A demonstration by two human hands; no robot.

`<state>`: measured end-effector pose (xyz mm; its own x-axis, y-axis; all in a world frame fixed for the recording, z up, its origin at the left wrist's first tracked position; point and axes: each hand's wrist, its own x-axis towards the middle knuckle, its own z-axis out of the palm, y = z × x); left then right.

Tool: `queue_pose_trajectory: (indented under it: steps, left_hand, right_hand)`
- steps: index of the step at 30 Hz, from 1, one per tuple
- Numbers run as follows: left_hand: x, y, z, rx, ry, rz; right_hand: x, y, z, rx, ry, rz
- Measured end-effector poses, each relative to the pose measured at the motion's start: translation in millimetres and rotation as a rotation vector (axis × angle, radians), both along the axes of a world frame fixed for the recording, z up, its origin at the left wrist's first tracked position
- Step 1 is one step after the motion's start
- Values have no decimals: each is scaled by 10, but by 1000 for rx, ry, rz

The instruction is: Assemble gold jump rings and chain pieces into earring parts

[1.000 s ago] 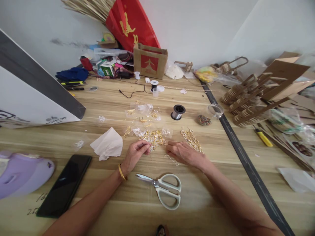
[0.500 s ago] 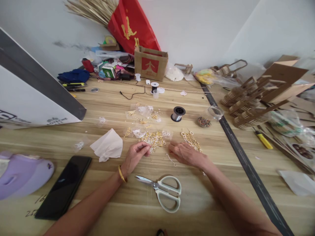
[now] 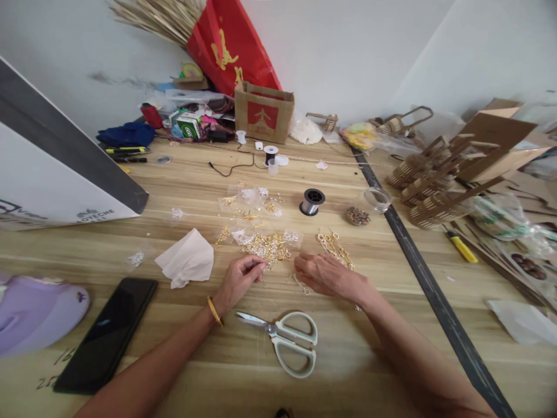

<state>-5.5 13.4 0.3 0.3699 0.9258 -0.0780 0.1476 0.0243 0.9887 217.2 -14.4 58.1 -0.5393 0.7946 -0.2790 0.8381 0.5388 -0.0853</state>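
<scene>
My left hand point(image 3: 242, 280), wearing a yellow bangle point(image 3: 214, 311), rests at the near left edge of a pile of small gold and silver beads and findings point(image 3: 270, 248). Its thumb and index finger are pinched together; whatever is between them is too small to name. Across from it, my right hand point(image 3: 327, 274) has its fingers curled and bunched low over the table, with the tips partly hidden. A short silver chain point(image 3: 299, 284) lies just below those fingers. Beyond the right hand are several gold chains with rings point(image 3: 336, 248). White-handled scissors point(image 3: 282, 337) lie nearer me.
A wire spool point(image 3: 311, 202), a dish of dark beads point(image 3: 358, 216) and a clear round container point(image 3: 378, 199) stand farther back. At left are a crumpled tissue point(image 3: 187, 260), a black phone point(image 3: 107, 335) and a big white box point(image 3: 65, 168). Small woven baskets point(image 3: 429, 186) crowd the right.
The whole view has shifted slightly to the left. Both hands keep nearly the same places and poses beside the bead pile.
</scene>
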Motion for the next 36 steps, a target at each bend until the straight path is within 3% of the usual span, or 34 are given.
queue_pose_trajectory:
  steps: [9,36]
  left_hand:
    - [14,1,34,-7,-30,50]
    - [21,-5,72,-9,-59,81]
  right_hand:
    - [-86,-137,-30,-8,-87,43]
    - [-26,-109,-2,-80,-164,0]
